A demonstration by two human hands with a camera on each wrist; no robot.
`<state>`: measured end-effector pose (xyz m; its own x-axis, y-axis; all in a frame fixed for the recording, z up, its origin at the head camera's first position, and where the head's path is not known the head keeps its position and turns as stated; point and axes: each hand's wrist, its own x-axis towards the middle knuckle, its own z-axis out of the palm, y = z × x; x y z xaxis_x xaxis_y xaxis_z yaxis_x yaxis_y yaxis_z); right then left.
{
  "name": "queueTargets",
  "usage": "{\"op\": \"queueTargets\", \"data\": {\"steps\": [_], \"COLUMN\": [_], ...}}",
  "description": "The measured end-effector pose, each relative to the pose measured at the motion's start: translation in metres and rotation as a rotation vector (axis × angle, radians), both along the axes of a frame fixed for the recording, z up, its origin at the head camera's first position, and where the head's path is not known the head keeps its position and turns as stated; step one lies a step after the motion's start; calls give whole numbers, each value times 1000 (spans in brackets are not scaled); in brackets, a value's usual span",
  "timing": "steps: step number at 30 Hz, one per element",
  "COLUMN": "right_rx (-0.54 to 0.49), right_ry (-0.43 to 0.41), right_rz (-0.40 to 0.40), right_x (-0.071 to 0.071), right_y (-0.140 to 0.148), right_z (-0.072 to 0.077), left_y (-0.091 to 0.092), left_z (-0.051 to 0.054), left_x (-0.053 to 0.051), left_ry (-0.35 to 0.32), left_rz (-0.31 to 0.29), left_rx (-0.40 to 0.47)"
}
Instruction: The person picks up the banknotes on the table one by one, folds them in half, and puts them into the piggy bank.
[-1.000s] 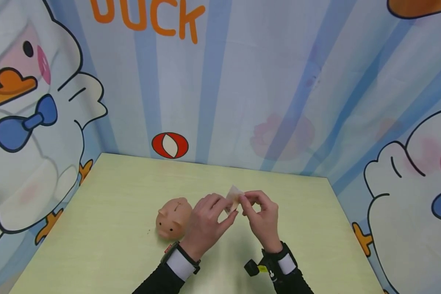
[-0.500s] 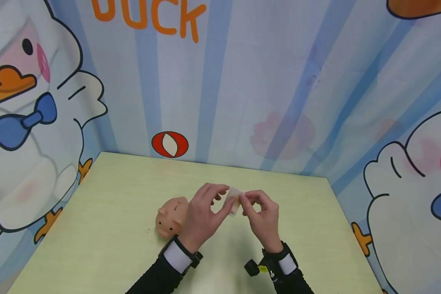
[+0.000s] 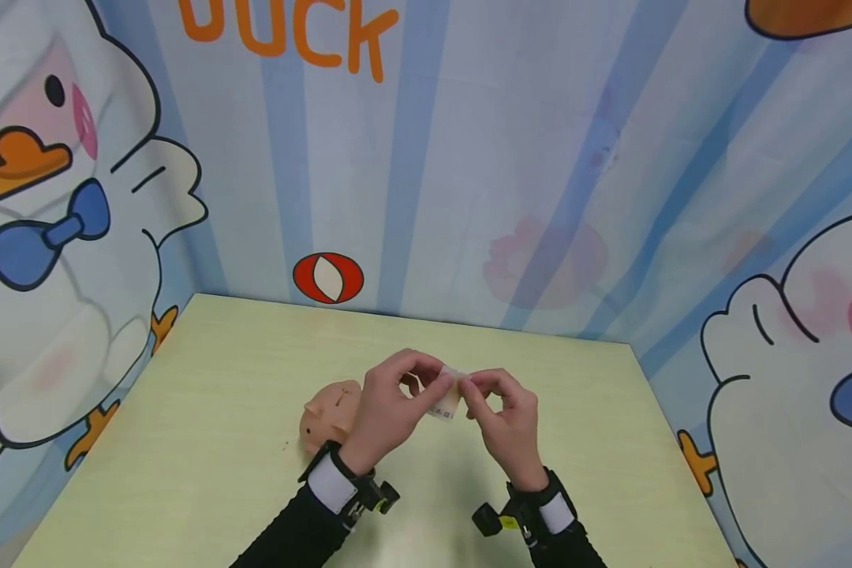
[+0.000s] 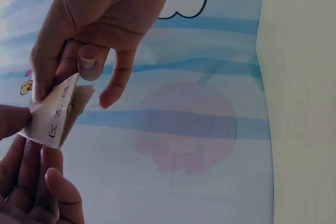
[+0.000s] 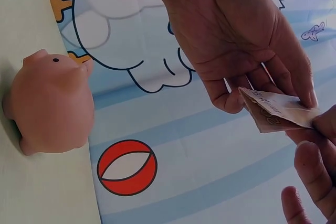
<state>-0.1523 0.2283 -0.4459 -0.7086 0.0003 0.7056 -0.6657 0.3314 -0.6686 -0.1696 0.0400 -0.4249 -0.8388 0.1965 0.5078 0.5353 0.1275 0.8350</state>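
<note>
A small folded banknote (image 3: 446, 405), pale with printed marks, is held up between the two hands. My left hand (image 3: 394, 404) pinches one side between thumb and fingers. With thumb and forefinger, my right hand (image 3: 509, 418) pinches the opposite upper corner. Layers of the folded banknote (image 4: 51, 116) stand slightly apart at one edge in the left wrist view. Behind the left hand sits a pink piggy bank (image 3: 330, 410), partly covered in the head view. The right wrist view shows the piggy bank (image 5: 52, 106) standing on the table.
The pale yellow table (image 3: 206, 442) meets a blue-and-white cartoon curtain (image 3: 426, 173) at the back and sides. Wrist straps with small cameras are worn on both arms; one camera (image 3: 487, 517) juts out beside the right wrist.
My left hand has risen and turned, shifting its grip on the banknote, which now hangs at a different angle. The left wrist moved left, covering more of the piggy bank. My right hand stayed nearly still.
</note>
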Motion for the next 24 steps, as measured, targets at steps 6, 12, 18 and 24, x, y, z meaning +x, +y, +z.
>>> {"op": "queueTargets", "data": {"steps": [6, 12, 18, 24], "right_rx": [22, 42, 53, 59], "right_ry": [20, 14, 33, 36], "right_rz": [9, 21, 21, 19], "right_x": [-1, -1, -1, -1], "right_y": [0, 1, 1, 2], "right_z": [-1, 1, 3, 2], "left_y": [0, -2, -6, -7], "left_z": [1, -1, -4, -8], "left_x": [0, -1, -3, -1], "left_ry": [15, -45, -155, -98], "left_rz": [-3, -55, -106, -59], "left_rx": [-9, 16, 53, 28]}}
